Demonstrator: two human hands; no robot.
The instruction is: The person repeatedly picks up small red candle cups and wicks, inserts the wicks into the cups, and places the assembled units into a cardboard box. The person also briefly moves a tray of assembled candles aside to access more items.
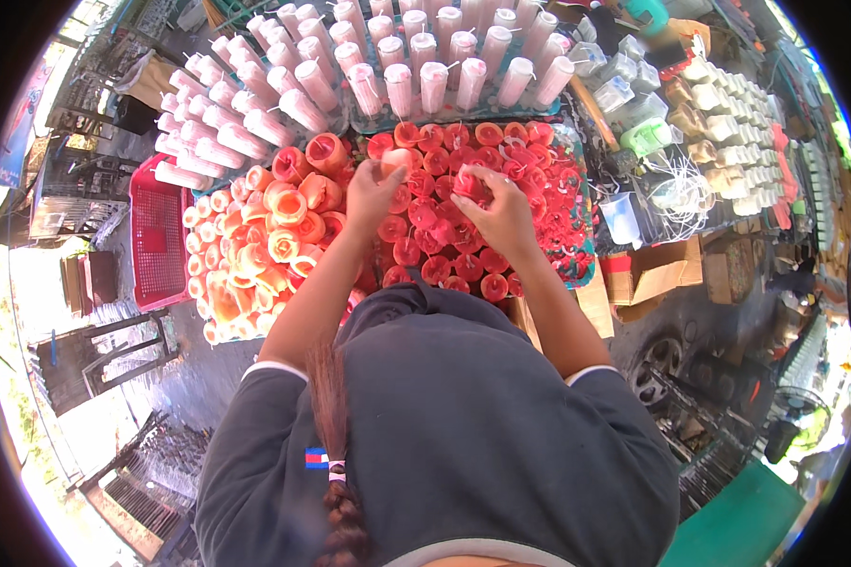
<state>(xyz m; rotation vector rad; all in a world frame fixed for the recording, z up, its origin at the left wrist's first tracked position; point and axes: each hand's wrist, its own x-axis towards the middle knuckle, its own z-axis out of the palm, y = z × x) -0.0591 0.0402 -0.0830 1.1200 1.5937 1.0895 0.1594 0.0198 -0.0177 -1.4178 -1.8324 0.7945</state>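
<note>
The left hand (373, 194) holds a small round orange candle (396, 159) in a closed grip above the tray of red candles (539, 203). The right hand (501, 213) pinches one glossy red candle (470, 182) over the same tray. Beside them lie waxy orange flower-shaped candles (265, 246); tall pink cylinders (416, 71) stand behind.

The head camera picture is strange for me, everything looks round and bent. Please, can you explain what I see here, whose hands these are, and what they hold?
One wide fisheye camera worn on a person's head looks down, so straight edges bend. The dark shirt and braid at the bottom belong to that person, and so do both bare arms. There is no machine. The left hand lifts a small pale orange candle. The right hand has its grip on a red candle over a tray of red candles. Left of it lie orange flower-shaped candles; farther away stand rows of tall pink candles.
</note>
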